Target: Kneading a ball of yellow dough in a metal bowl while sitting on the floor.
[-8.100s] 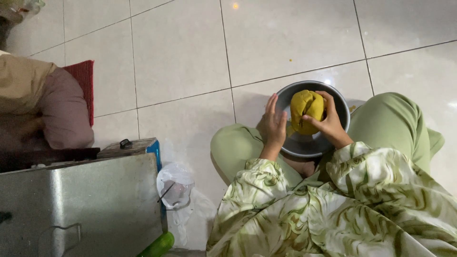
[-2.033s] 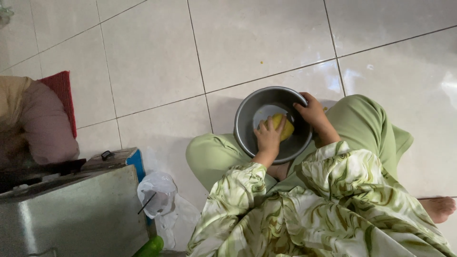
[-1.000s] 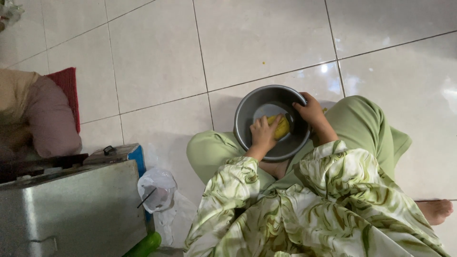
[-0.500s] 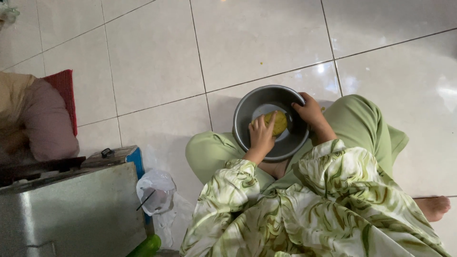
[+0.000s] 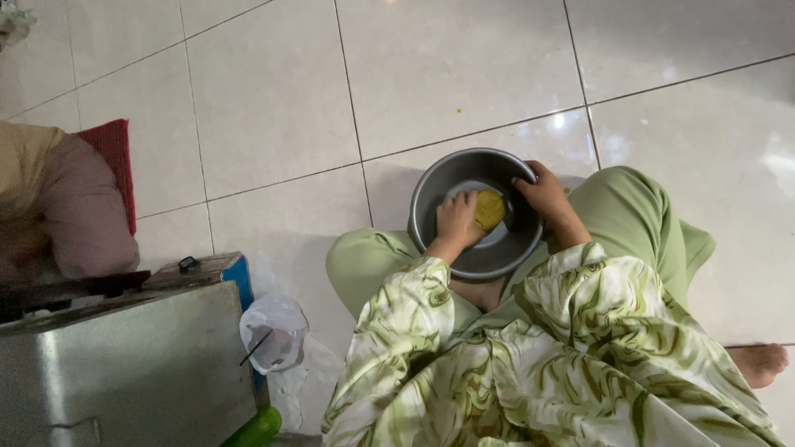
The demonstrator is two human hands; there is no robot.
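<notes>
A person in green trousers and a leaf-patterned green and cream top sits on the pale glossy tiled floor (image 5: 464, 74) with a round grey metal bowl (image 5: 431, 186) set between the knees. A yellow lump of dough (image 5: 489, 209) lies at the bottom of the bowl. The left hand (image 5: 458, 220) reaches inside the bowl, fingers curled down onto the near side of the lump and pressing on it. The right hand (image 5: 544, 190) hooks over the bowl's far right rim, fingers inside, thumb outside, gripping the metal wall. A bare foot (image 5: 758, 362) shows at the right. To the left stand a steel box (image 5: 124, 364) with a blue-edged tin (image 5: 217, 269) behind it, and a clear plastic bag (image 5: 273, 331) just beside it. Another person's pinkish sleeve (image 5: 79, 215) rests against a red cushion (image 5: 116, 157).
</notes>
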